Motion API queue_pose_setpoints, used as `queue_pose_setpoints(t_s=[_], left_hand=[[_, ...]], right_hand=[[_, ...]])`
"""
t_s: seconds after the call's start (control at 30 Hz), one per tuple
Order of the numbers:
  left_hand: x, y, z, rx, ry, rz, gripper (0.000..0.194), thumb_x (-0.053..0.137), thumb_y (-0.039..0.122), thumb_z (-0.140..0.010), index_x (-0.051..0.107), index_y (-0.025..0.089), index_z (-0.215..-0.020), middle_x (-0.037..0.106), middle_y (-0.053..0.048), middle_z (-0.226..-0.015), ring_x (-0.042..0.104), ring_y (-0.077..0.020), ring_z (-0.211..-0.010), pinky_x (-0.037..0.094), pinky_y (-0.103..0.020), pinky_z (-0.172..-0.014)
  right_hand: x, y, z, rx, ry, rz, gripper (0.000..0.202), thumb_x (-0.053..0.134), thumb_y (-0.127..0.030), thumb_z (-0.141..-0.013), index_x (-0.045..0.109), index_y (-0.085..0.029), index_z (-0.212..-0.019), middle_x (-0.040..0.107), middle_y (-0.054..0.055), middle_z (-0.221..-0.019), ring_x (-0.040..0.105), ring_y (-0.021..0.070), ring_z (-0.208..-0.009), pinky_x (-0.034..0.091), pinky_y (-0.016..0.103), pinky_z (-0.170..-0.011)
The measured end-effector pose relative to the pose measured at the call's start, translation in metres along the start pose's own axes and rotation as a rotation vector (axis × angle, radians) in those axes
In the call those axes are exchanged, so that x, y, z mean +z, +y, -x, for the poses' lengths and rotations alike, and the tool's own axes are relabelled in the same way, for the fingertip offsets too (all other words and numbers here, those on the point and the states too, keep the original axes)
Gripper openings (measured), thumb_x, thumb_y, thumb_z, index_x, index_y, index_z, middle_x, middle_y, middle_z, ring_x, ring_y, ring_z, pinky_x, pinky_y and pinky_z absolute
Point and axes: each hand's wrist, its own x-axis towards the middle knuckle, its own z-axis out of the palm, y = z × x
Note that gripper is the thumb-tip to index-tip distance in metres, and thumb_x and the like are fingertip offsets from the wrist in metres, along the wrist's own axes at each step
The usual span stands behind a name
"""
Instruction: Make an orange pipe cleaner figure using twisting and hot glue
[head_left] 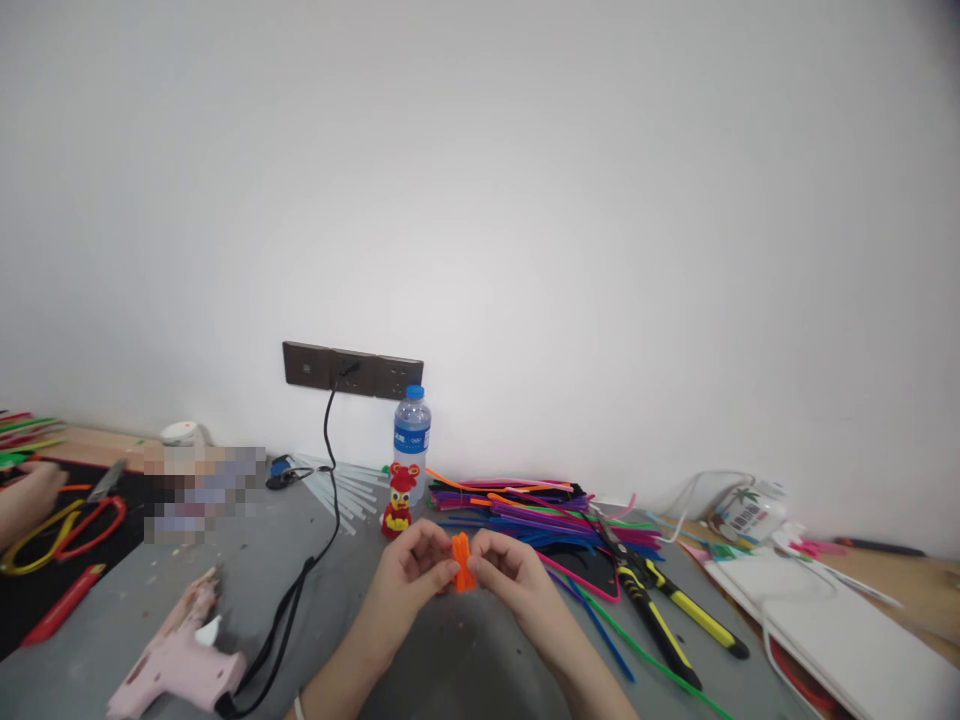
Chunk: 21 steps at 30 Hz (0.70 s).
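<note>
A small bundle of orange fuzzy stems [462,563] is pinched upright between both hands, low in the middle of the view. My left hand [415,575] grips its left side with thumb and curled fingers. From the right, my right hand [508,572] pinches the same orange piece. Just behind my left hand stands a small red figure [397,510] with a yellow face. A water bottle [412,440] with a blue cap is behind the figure. Colourful fuzzy stems [525,510] lie in a pile behind my right hand.
A pink glue gun [180,660] with a black cord lies at the left. Yellow-and-black pliers [660,610] and a white board [825,620] are at the right. Another person's hand [34,495] is at the far left, near scissors [94,525].
</note>
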Motion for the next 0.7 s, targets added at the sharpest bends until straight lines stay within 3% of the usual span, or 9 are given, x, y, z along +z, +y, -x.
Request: queue_pose_setpoints(t_s=[0.7], left_hand=[[-0.003,-0.0044,-0.0008,-0.028,0.013,-0.03,0.029,0.081,0.034,-0.066,0.061,0.016,-0.075,0.065,0.001,-0.067,0.058,-0.0129,-0.06,0.047,-0.023,-0.057]], right_hand=[[0.0018,0.0042,0.0004,-0.028,-0.041,-0.011,0.035,0.072,-0.047,-0.076,0.056,-0.017,-0.069,0.052,-0.002,-0.064,0.045,0.0128,-0.06,0.034,0.025,-0.059]])
